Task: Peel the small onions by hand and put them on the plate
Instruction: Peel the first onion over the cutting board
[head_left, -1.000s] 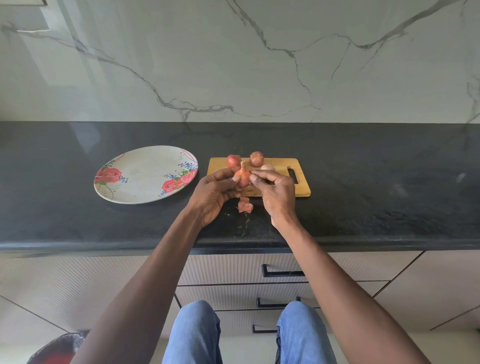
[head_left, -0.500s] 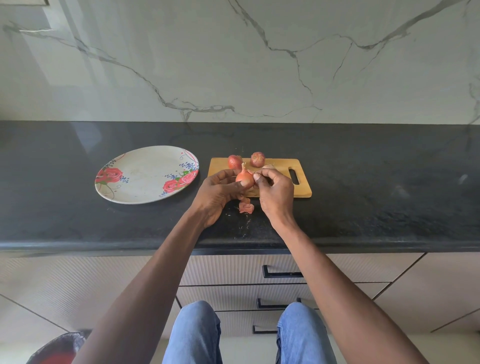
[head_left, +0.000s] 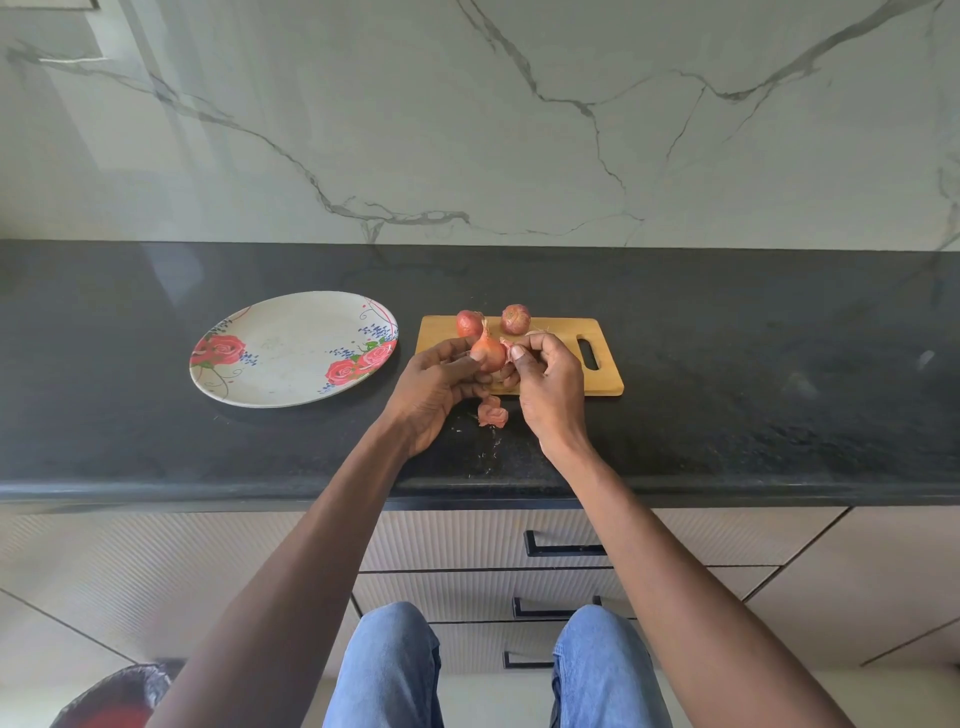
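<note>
Pinched in the left hand (head_left: 441, 382), the onion (head_left: 487, 353) loses skin to the right hand (head_left: 545, 384) pinching a peel flake; a slippery bulb could drop onto the worktop (head_left: 727, 415).

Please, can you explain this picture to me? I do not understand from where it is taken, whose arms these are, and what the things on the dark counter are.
The camera sits on a person's head and looks down, so the arms are that person's own. No machine is involved. The left hand holds a small onion; the right hand pinches a piece of its skin. Behind them lies a wooden board with two more onions. Peeled skin scraps lie on the counter. To the left is a flowered plate, with no onions on it.
</note>
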